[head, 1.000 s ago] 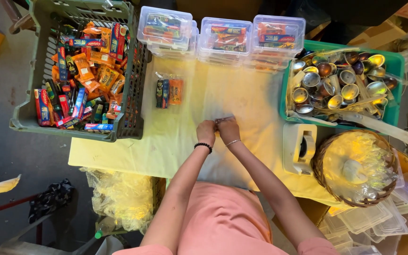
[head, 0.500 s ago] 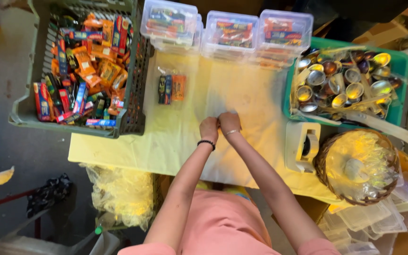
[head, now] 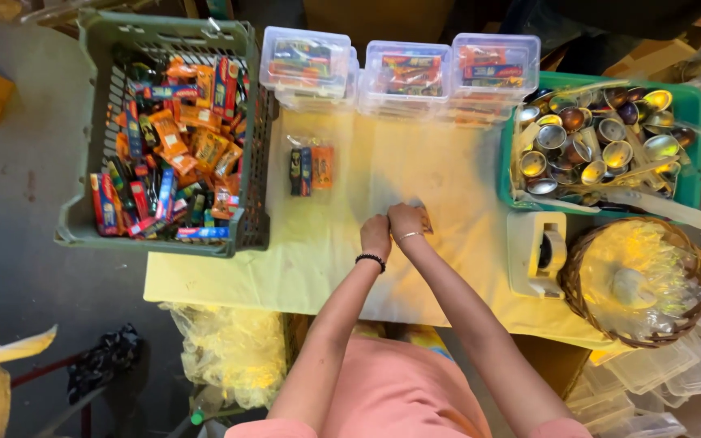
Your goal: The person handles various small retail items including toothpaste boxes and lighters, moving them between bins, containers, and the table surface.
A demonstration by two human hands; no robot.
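Note:
My left hand (head: 375,236), with a black band on its wrist, and my right hand (head: 405,221), with a thin bangle, are pressed together over the middle of the yellow table cover (head: 342,268). Both sets of fingers are closed on a small brown packet (head: 425,219); only its edge shows past my right hand. A short row of three small packets (head: 307,169), dark and orange, lies on the cover, beyond my hands and a little to the left.
A grey-green crate (head: 156,243) full of colourful packets stands at the left. Three clear lidded boxes (head: 407,69) line the back edge. At the right are a green tray (head: 685,101) of shiny metal cups, a white tape dispenser (head: 535,253) and a wicker basket (head: 578,304).
My hands stay together over the middle of the cover and have hardly moved. The brown packet's edge now shows beside my right hand.

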